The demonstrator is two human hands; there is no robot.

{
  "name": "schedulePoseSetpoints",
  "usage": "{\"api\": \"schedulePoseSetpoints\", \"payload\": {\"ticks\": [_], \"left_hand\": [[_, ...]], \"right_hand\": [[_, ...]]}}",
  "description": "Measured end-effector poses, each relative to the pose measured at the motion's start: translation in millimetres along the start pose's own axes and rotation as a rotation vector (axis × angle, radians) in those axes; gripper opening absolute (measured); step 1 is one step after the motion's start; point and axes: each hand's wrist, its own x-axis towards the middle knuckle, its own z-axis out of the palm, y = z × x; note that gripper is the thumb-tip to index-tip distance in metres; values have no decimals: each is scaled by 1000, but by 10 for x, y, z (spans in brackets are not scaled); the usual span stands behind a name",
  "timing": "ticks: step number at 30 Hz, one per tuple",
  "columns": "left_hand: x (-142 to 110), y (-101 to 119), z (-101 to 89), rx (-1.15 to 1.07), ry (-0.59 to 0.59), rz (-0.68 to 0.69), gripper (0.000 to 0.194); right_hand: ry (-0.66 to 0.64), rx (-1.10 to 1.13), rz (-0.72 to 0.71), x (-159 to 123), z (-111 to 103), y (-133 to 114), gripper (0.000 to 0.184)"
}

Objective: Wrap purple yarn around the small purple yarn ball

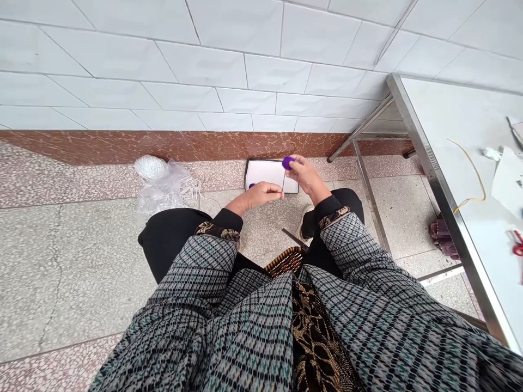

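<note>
Fingers of the right hand (305, 175) pinch a purple ball (288, 161); the left hand (261, 194) nips a thin wire (283, 182) beneath it. Judged mid-assembly (white tray (267, 173) behind on the floor); next calls for steady seating.

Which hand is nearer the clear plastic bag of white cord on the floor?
Left. The left hand is the one on the side of the plastic bag, which lies apart from it. The right hand, holding a purple piece, is farther away.

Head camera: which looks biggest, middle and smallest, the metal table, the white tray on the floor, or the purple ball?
1. metal table, though it is partly cut off and nearer the camera
2. white tray
3. purple ball, pinched in the right hand
</note>
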Motion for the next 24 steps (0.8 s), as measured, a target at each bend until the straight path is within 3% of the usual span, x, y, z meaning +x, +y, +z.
{"api": "schedulePoseSetpoints", "payload": {"ticks": [3, 5, 9, 11, 14, 16, 19, 21, 24], "left_hand": [[-25, -2, -47, 21, 139, 66, 23], [-20, -21, -87, 21, 292, 98, 22], [33, -78, -132, 41, 517, 51, 14], [62, -105, -128, 33, 561, -27, 12], [81, -122, -91, 23, 484, -87, 13], [73, -113, -57, 21, 309, -66, 14], [43, -87, -27, 16, 67, -4, 18], [26, -77, -37, 28, 68, 23, 20], [20, -76, -84, 52, 245, 31, 20]], "right_hand": [[-147, -420, 102, -21, -6, 71, 18], [-278, -517, 169, -63, -12, 85, 19], [-531, -347, 214, -141, -23, 32, 21], [-544, -122, 197, -139, -29, -5, 24], [-371, 169, 92, -77, -27, -35, 29], [-204, 232, 6, -18, -15, -24, 30], [-39, -38, -20, 44, 0, 44, 22], [-64, -278, 39, 43, 0, 100, 24], [-240, -433, 172, -27, -12, 137, 29]]}}
